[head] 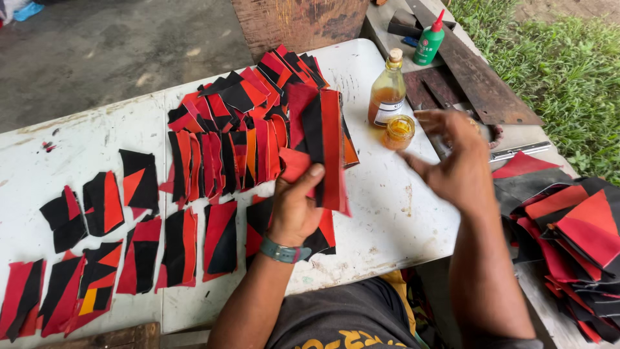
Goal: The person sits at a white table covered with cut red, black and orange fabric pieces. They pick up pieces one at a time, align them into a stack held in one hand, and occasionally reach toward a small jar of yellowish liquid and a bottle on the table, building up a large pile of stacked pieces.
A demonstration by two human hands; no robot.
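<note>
My left hand [294, 207] grips a stack of red and black leather pieces [323, 145], held upright above the white table [387, 207]. A green watch sits on that wrist. My right hand [455, 165] hovers open with spread fingers, palm turned left, just in front of a small open jar of amber glue [399, 132] and a corked glass bottle of amber liquid [388, 95]. It holds nothing. Many more red and black pieces [226, 136] lie in overlapping rows across the table to the left of the held stack.
A green glue bottle with a red tip [429, 42] stands at the back near rusty metal plates [481, 87]. Another heap of red and black pieces [568, 239] lies at the right. Grass borders the far right; a wooden board [300, 22] leans behind the table.
</note>
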